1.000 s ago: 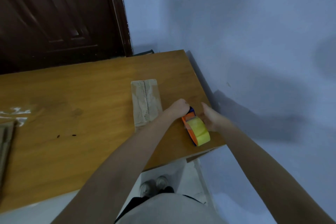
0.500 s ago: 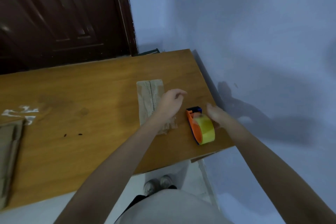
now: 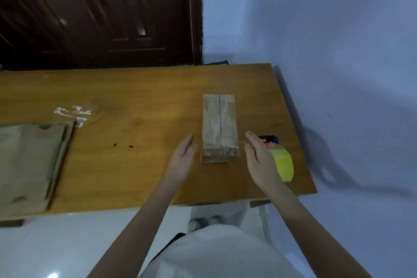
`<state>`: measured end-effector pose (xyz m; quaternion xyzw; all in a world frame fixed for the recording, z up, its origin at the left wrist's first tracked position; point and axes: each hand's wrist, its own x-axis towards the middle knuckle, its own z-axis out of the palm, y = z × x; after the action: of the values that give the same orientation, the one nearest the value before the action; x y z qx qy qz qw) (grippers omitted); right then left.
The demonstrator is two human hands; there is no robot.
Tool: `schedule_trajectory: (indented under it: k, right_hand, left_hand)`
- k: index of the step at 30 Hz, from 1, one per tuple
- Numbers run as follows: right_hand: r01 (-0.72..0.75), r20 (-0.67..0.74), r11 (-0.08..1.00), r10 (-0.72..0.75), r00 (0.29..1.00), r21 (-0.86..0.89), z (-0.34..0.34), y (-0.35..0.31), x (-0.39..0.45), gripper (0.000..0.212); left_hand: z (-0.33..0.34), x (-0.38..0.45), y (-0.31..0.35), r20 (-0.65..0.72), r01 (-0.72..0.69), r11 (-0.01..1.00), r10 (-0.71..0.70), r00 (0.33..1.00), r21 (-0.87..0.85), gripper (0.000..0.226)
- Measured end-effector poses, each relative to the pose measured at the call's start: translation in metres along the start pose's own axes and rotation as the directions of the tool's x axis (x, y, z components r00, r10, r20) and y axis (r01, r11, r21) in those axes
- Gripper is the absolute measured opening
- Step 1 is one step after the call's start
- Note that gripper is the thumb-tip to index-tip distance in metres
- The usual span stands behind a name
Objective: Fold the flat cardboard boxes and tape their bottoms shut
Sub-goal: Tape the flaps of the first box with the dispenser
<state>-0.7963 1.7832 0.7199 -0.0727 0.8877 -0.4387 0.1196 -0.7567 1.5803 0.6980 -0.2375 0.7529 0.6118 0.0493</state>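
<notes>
A stack of flat boxes (image 3: 29, 169) lies at the table's (image 3: 135, 88) left end, with tape scraps (image 3: 74, 113) just beyond it. The tape gun (image 3: 281, 160) sits near the right edge, partly hidden behind the right hand (image 3: 259, 160). The taped box (image 3: 220, 127) lies between the right hand and the left hand (image 3: 182, 158), both flat-fingered, holding nothing, apart from it.

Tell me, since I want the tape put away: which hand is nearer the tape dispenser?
Right. The right hand is open directly in front of the tape dispenser, overlapping it in view. The left hand is open beyond the small taped box, farther away.
</notes>
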Motion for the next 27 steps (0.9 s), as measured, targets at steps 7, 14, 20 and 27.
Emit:
schedule_trajectory:
  k: [7,14,20,27]
  right_hand:
    - [-0.008,0.062,0.998,0.004,0.998,0.065,0.03,-0.002,-0.014,0.051]
    - [-0.209,0.139,0.851,0.161,0.977,0.482,0.047,-0.002,-0.009,0.052]
    - [-0.232,0.165,0.713,0.163,0.973,0.661,0.042,0.015,0.005,0.043]
    - [-0.167,0.041,0.854,0.169,0.985,0.493,0.036,0.021,0.006,0.034]
  left_hand:
    - [0.015,-0.011,-0.001,0.092,0.006,0.999,-0.003,0.996,-0.032,0.057]
    - [0.023,-0.015,-0.006,0.136,-0.05,0.994,0.063,0.989,-0.097,0.053]
    - [0.016,-0.012,-0.017,0.104,-0.061,0.995,0.069,0.992,-0.074,0.055]
    - [0.0,-0.01,-0.027,0.064,-0.122,0.991,0.119,0.991,0.05,0.042]
